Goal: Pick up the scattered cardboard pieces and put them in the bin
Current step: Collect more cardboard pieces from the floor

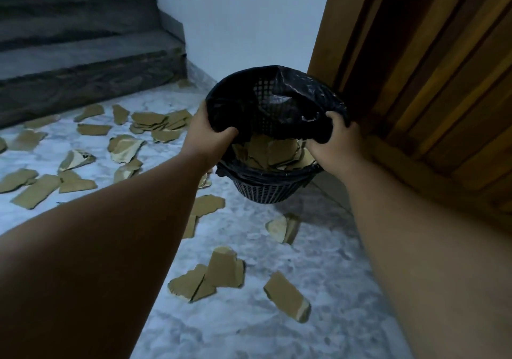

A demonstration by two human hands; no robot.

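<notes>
A black mesh bin (263,189) lined with a black plastic bag (277,104) stands on the marble floor beside a wooden door. Torn brown cardboard pieces (274,152) lie inside it. My left hand (210,134) grips the bag's edge on the left side of the rim. My right hand (336,137) grips the bag on the right side. Several more cardboard pieces lie scattered on the floor: a cluster (158,123) to the left near the stairs, and others (221,272) in front of the bin.
Dark stone stairs (83,54) rise at the back left. A wooden door (429,81) fills the right side, close to the bin. A white wall (243,26) stands behind the bin. Bare marble floor (327,261) lies in front.
</notes>
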